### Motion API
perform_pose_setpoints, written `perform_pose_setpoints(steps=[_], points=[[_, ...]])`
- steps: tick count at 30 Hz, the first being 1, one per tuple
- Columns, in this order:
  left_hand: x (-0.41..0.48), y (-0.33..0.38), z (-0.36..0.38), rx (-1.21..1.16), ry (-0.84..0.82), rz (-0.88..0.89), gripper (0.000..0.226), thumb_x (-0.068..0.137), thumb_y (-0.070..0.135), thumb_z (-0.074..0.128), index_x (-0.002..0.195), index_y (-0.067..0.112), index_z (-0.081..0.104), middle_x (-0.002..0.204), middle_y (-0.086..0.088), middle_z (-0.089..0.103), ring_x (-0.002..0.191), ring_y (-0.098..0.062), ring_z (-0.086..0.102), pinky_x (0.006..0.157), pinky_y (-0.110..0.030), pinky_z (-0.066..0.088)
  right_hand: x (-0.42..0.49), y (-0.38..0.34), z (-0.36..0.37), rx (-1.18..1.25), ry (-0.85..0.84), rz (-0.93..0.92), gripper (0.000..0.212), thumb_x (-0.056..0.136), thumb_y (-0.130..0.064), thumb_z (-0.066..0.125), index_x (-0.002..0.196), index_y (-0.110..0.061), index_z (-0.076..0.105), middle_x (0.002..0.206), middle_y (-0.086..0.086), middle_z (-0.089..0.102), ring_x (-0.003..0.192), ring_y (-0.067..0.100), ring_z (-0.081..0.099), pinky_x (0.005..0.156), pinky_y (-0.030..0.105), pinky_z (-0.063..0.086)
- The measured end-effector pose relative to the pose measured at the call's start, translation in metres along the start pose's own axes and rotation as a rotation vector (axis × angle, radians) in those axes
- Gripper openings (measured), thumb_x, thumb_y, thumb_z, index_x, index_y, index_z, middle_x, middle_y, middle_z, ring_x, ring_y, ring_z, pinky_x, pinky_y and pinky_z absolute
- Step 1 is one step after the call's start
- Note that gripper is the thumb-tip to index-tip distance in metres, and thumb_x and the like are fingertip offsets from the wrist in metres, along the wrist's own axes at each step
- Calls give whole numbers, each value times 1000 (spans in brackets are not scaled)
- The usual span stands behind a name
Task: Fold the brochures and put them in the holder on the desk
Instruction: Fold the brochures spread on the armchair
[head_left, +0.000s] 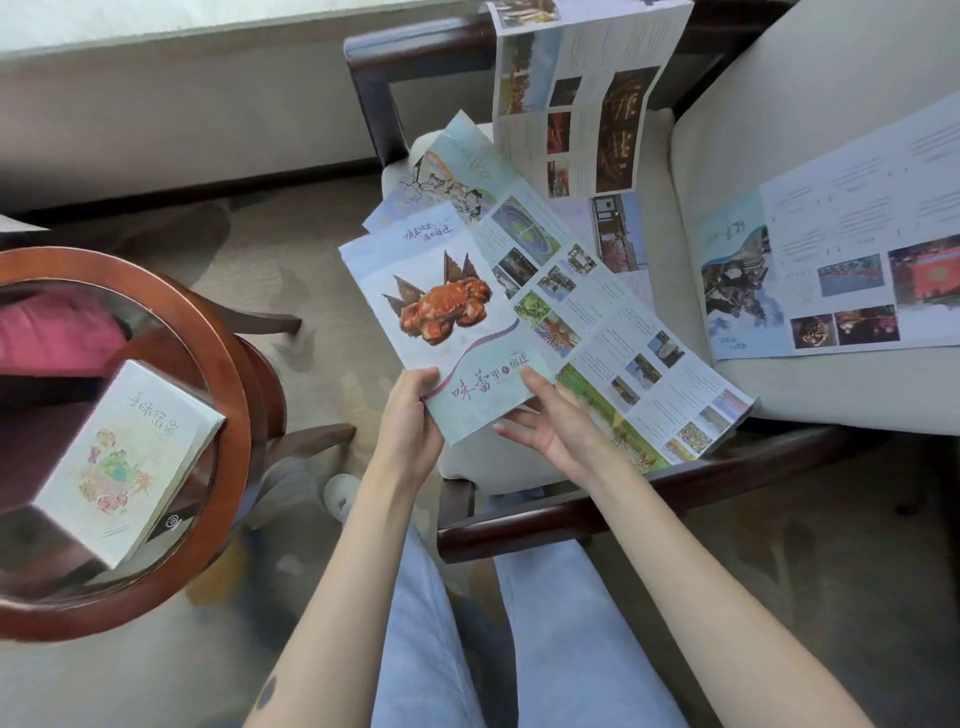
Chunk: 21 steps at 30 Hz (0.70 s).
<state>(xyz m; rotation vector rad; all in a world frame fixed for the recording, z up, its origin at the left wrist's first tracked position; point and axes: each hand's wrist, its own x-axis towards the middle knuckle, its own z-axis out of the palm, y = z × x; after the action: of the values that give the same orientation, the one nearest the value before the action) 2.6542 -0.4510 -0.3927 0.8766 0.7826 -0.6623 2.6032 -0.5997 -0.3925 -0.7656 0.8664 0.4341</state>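
Could go wrong: I think the crab brochure (441, 317) might pop open again. Only the left hand (410, 421) really holds it, and the paper looks thin and smooth.
Could also go wrong: It might slip down onto the open brochures (623, 338) lying on the chair seat (498, 467) and get mixed up with them.
One more worry: The holder (124, 462) stands close to the right edge of the round bench (236, 415). A hard push when the paper goes in could knock it off.
How it looks: It is folded tall and narrow. It is pale, with an orange crab in the middle and red writing at the bottom. It looks flat and tidy.
Left hand: The thumb lies on top at the bottom left corner and the fingers curl under. It grips the brochure.
Right hand (550, 431): The fingers are straight and spread wide. The thumb just touches the bottom right edge. It grips nothing.
Where it is: Up in the air over the near front corner of the chair seat, well apart from the holder.
Still waiting: More open brochures lie across the seat and against the chair back (857, 78).
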Motion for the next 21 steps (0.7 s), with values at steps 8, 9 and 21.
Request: perform_pose_setpoints(steps=[8,9,21], points=[[-14,4,-12,167,-81,214,28,91,-2,47,118,3,54,104,-5,69,92,-16,66,84,-30,52,2,25,39,-221,23,-200,27,89,-5,57,115,-13,50,98,1,67,72,4,66,50,16,51],[-14,5,-15,211,-44,211,24,91,0,49,114,2,57,99,-3,71,89,-14,67,81,-28,54,2,24,40,-243,50,-230,25,89,-2,57,110,-13,50,96,2,66,67,2,67,47,15,50],[2,69,-50,-86,265,247,16,98,22,47,96,17,62,80,5,75,80,-10,68,78,-31,55,7,3,24,-605,83,-242,23,84,-5,65,98,-19,54,98,4,65,66,7,55,42,14,38]])
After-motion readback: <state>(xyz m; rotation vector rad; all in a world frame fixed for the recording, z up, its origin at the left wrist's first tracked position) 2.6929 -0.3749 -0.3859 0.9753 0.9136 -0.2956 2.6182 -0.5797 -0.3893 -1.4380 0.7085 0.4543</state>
